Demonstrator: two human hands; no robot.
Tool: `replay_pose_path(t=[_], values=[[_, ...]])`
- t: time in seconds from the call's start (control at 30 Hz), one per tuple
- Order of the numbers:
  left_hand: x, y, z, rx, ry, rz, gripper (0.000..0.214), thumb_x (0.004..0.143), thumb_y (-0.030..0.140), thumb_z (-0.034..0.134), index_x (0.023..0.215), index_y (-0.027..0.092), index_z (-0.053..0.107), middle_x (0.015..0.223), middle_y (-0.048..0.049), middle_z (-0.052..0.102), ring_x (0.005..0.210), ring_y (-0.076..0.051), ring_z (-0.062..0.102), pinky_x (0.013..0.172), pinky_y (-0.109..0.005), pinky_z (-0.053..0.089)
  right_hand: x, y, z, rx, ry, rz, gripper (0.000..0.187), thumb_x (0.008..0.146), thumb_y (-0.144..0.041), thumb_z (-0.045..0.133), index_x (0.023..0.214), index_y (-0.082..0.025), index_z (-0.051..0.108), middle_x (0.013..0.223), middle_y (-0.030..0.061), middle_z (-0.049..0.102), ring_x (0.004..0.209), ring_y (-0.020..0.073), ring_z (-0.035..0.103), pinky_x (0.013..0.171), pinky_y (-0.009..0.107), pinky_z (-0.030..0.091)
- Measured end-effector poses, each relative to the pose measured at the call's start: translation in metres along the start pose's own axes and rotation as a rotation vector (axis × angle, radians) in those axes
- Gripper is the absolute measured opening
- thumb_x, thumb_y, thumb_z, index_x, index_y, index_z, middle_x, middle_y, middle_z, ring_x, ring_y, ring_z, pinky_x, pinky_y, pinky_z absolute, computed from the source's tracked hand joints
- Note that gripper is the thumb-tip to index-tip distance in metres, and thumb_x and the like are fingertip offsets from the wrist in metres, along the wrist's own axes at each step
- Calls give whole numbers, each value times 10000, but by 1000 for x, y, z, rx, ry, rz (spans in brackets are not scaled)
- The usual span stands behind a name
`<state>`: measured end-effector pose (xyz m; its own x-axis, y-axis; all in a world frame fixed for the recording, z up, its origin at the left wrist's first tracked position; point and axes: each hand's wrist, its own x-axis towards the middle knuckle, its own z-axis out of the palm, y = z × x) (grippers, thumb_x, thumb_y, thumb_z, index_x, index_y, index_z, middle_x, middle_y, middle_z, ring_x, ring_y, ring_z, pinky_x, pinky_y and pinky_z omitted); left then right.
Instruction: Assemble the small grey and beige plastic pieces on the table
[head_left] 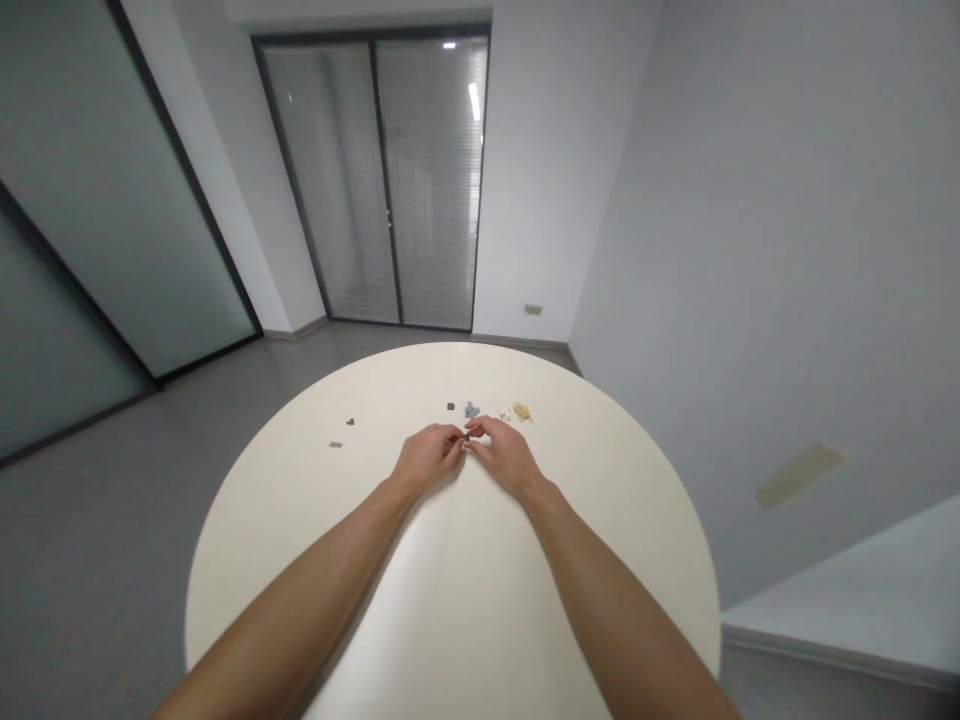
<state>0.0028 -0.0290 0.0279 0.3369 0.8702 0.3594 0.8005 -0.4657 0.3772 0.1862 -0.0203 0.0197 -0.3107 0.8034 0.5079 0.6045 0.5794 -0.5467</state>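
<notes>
My left hand (429, 456) and my right hand (504, 452) meet fingertip to fingertip over the far half of the round table. Between them is a small dark piece (466, 437), pinched from both sides; its exact shape is too small to make out. Just beyond my fingers lies a little pile of grey-blue pieces (471, 410), with a dark square piece (451, 406) to its left. Right of the pile are some tiny white pieces (504, 415) and a heap of yellow pieces (523, 411).
The white round table (442, 640) fills the lower middle. On its left side lie a small dark piece (350, 422) and a flat grey piece (336, 445). A glass door (427, 180) and a white wall (750, 250) stand beyond it.
</notes>
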Motion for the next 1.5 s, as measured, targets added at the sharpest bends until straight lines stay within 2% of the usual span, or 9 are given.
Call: replay_pose_path(t=[0.3,0.57,0.77,1.07,1.27,1.5], values=[[0,1,-1,5,-20,-10,255,919,292,466,1035,250,689,984,-38,728,925,-197,641,751,-277,459,-1,-2,0,-29,4,3,233,852,-215,674,1082,-226,637,1012,33,692,934,172,636,872,312,473],[2,-2,3,5,-23,-20,271,942,304,450,1048,256,695,1007,-46,729,950,-202,642,782,-279,469,-2,-2,3,-75,-42,-10,203,862,-168,628,1054,-231,646,972,20,696,927,166,625,849,297,457],[2,-5,5,-11,-37,-6,321,971,353,412,1087,252,694,1021,-62,720,979,-202,635,814,-285,471,-3,-1,4,-107,-41,19,184,867,-197,638,1048,-225,654,1026,29,698,964,175,622,862,303,453],[3,-5,5,14,-41,13,307,968,337,418,1030,237,701,1008,-56,714,991,-207,611,813,-294,469,-3,-4,0,-184,-72,56,105,881,-263,652,977,-242,689,976,24,712,952,184,622,834,307,451],[3,-4,3,51,46,-76,257,927,320,484,953,225,721,994,-69,718,988,-226,607,846,-326,475,-3,-1,2,-204,-80,57,100,889,-240,626,965,-245,691,957,21,716,943,184,622,813,298,450],[5,-14,10,121,164,-205,279,906,316,489,939,201,740,1011,-88,715,1007,-252,605,916,-364,462,-4,0,3,-209,-92,63,116,892,-238,607,959,-242,702,957,23,721,939,182,625,803,289,450]])
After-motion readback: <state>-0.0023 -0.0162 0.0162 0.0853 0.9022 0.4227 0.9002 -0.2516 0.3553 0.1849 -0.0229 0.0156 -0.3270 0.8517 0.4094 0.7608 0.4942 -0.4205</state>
